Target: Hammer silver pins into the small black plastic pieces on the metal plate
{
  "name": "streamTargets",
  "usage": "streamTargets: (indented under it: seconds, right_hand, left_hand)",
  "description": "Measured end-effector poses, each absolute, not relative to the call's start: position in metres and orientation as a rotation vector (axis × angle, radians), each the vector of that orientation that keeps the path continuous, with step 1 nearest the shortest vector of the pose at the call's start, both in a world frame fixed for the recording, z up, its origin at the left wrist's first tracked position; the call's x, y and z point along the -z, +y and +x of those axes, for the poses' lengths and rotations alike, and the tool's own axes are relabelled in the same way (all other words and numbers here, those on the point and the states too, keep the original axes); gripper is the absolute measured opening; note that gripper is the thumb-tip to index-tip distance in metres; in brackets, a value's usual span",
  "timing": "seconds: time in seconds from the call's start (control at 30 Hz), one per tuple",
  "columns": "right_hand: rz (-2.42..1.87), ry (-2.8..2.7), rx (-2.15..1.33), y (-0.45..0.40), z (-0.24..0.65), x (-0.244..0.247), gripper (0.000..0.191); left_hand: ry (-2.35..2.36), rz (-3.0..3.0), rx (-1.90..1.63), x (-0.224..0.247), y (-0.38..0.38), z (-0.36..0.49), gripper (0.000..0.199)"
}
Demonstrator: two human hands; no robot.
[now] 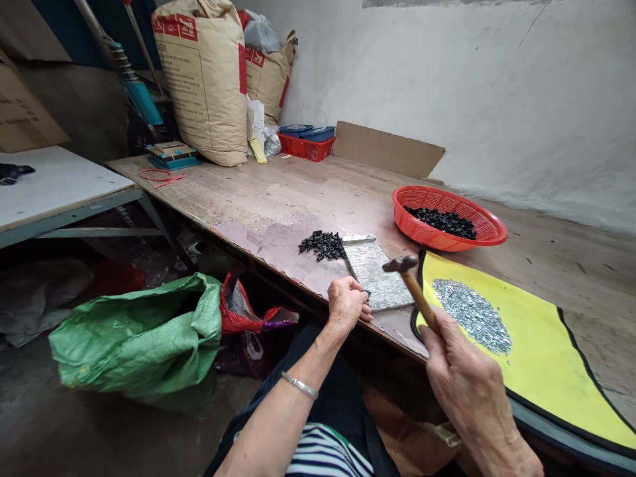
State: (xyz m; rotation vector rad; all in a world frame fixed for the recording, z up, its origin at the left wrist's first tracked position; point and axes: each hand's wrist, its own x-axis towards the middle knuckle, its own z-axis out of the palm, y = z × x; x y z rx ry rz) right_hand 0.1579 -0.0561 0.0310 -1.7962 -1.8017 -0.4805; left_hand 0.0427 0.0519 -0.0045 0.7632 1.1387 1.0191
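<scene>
Your right hand (pixel 464 374) grips the hammer (pixel 415 291); a stray blow could bruise your left hand (pixel 346 299), pinching a small black piece (pixel 368 293) close by.

Red basket (pixel 489 222), yellow mat (pixel 536 358), green sack (pixel 134 338), navy-and-white striped shirt (pixel 328 454)

Seemingly soft light, dim lower left.

The left hand (pixel 349 301) is held pinched at the center; the right (pixel 460 361), lower right, is closed.
</scene>
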Motion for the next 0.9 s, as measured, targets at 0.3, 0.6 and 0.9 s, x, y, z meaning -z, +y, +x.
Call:
streamTargets:
  seconds: [0.3, 0.6, 0.9]
  right_hand:
    - [-2.198, -2.005, 0.357, -0.053, 0.155, -0.01, 0.029]
    - [-2.184, -1.856, 0.307, -0.05, 0.164, -0.011, 0.024]
    - [-2.073, -1.954, 0.489, -0.055, 0.163, 0.002, 0.026]
  left_hand:
    - [1.14, 0.762, -1.04, 0.003, 0.052, 0.043, 0.015]
    - [1.122, 0.787, -1.059, 0.005, 0.05, 0.044, 0.015]
    - [1.115, 0.801, -1.077, 0.009, 0.05, 0.044, 0.014]
